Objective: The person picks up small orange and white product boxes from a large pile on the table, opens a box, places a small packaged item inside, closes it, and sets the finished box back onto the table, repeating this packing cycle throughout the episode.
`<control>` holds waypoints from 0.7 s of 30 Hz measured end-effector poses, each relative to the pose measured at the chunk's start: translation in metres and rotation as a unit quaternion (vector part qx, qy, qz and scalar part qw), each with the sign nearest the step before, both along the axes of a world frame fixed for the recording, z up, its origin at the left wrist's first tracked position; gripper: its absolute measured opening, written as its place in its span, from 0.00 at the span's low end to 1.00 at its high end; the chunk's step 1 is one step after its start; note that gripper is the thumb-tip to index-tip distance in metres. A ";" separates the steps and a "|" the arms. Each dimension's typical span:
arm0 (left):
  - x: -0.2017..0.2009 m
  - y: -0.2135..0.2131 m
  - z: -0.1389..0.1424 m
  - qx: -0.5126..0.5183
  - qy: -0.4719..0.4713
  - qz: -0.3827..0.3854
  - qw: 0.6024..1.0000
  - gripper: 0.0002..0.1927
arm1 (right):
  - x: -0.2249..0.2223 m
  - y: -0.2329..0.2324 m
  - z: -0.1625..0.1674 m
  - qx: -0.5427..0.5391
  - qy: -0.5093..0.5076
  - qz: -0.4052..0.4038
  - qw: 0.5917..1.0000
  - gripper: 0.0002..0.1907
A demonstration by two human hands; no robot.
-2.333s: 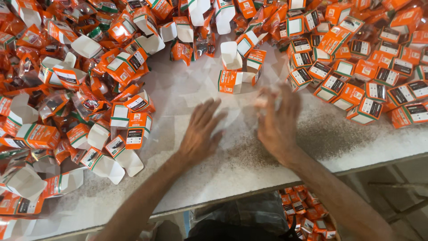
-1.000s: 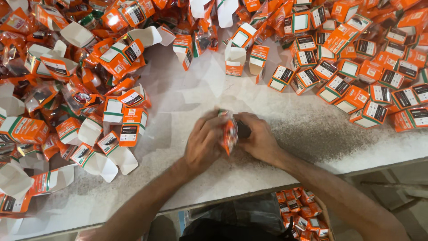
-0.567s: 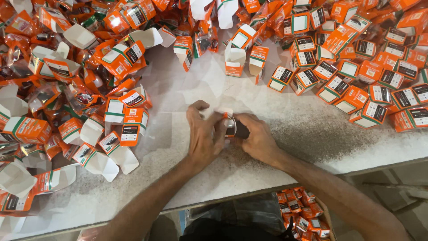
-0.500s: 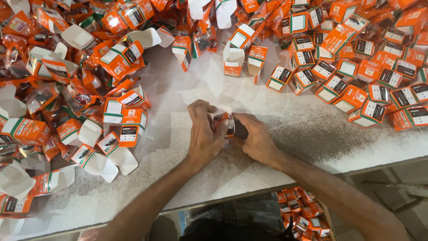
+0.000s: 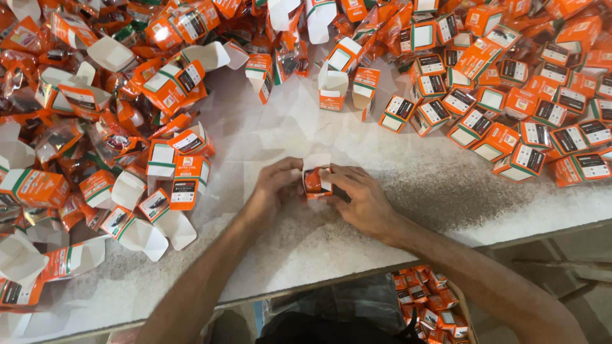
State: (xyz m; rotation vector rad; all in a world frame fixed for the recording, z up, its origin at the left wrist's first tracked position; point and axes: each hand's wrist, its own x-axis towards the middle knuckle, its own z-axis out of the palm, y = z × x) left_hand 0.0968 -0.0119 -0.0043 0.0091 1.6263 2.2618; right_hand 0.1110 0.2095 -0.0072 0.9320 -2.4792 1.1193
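Small orange-and-white carton (image 5: 316,179) pinched between both hands' fingers (image 5: 290,173).

Free: bare table (image 5: 357,236) near the edge, and a strip toward the far middle | Left: heap of open boxes (image 5: 127,127) and wrappers (image 5: 38,64) | Right: closed boxes (image 5: 510,114) packed close | Far: boxes stand across.
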 end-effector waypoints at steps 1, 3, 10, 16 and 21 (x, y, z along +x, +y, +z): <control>-0.001 -0.003 0.000 0.027 0.006 -0.006 1.000 0.07 | 0.000 0.000 0.000 0.000 -0.002 0.006 1.000 0.28; -0.006 -0.002 0.002 -0.044 0.035 -0.012 0.998 0.07 | 0.001 -0.002 0.001 0.000 0.003 0.009 1.000 0.27; 0.001 0.015 0.012 -0.237 0.264 0.027 0.935 0.17 | 0.004 -0.003 0.007 0.014 -0.013 -0.007 1.000 0.21; 0.025 0.001 0.017 -0.324 0.553 -0.035 0.767 0.22 | 0.003 -0.002 0.003 -0.012 -0.109 -0.038 0.993 0.26; 0.023 0.005 0.014 -0.313 0.465 -0.001 0.828 0.13 | 0.004 -0.002 0.003 -0.022 -0.126 -0.051 0.990 0.25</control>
